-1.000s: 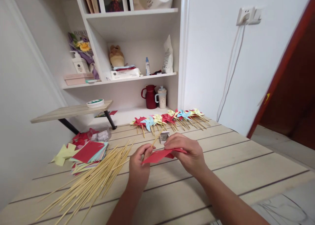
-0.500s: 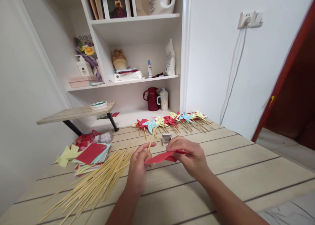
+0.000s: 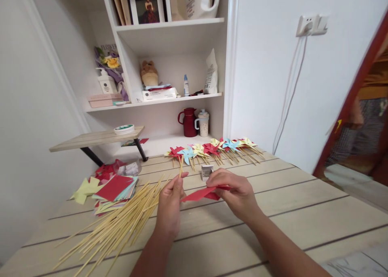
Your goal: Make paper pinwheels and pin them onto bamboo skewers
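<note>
My left hand (image 3: 169, 202) is closed around a thin bamboo stick (image 3: 181, 170) that points up and away. My right hand (image 3: 235, 192) pinches a folded red paper pinwheel (image 3: 198, 194), held just above the wooden table (image 3: 303, 212). The two hands are close together, and the paper's left tip reaches my left fingers. A small white box (image 3: 206, 171) sits just behind my right hand.
A heap of bamboo sticks (image 3: 118, 224) lies at the left front. Stacked coloured paper squares (image 3: 113, 188) lie beyond it. A row of finished pinwheels (image 3: 212, 147) lines the table's far edge. Shelves with a red jug (image 3: 188, 122) stand behind. A person (image 3: 363, 127) is in the doorway at right.
My left hand has turned the stick from leaning right to nearly upright. The view has shifted a little, and a person has appeared in the doorway.
</note>
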The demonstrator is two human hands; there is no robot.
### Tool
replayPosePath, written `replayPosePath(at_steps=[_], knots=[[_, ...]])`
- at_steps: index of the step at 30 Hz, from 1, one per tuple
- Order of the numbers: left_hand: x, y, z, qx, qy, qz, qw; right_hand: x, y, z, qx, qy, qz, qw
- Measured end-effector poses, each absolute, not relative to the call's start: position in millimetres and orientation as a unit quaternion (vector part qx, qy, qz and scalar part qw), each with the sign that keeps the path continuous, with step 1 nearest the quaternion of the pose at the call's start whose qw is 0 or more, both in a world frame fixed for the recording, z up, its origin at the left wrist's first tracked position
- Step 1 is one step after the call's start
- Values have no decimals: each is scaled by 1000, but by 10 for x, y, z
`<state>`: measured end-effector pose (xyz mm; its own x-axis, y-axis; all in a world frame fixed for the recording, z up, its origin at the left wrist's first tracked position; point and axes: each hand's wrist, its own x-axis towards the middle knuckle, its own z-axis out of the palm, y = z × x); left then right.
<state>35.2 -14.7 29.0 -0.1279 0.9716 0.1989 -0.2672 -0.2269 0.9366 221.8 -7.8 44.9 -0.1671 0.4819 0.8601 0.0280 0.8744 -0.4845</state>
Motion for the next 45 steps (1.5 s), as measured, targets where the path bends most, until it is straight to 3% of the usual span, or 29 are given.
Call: replayPosePath(at_steps=[11, 25, 45], knots=[[375, -155, 309, 536, 377, 584, 479, 2224, -41, 420, -177, -747, 179, 616], [189, -101, 325, 269, 230, 645, 677, 2175, -8, 389, -191, -749, 216, 596], [274, -118, 264, 276, 236, 618, 698, 2178, -20, 372, -219, -717, 259, 609]])
